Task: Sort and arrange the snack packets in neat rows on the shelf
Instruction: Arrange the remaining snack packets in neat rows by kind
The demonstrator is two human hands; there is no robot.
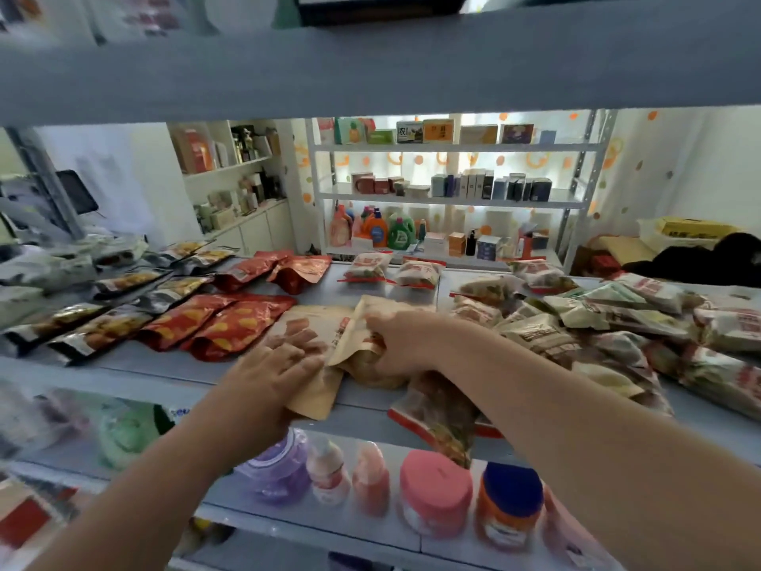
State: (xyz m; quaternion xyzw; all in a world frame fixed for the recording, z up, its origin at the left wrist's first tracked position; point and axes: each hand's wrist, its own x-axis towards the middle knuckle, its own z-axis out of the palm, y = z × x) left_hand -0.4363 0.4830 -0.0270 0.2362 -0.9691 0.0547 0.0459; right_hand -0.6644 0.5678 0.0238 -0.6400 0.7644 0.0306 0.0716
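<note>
- Red packets (230, 323) lie in rows on the shelf (164, 372), their long axis slanting to the far right.
- Left hand (280, 364) presses flat, fingers straight, on a brown pouch (313, 319) lying front to back.
- Right hand (395, 340) grips a second pouch (350, 340), tilted on edge.
- Pale packets (576, 323) are heaped at the right.

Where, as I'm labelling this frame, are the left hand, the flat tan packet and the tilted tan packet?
left hand (280, 366): head view, back of the hand.
flat tan packet (306, 323): head view, printed front beyond the fingers.
tilted tan packet (354, 331): head view, its raised side.
</note>
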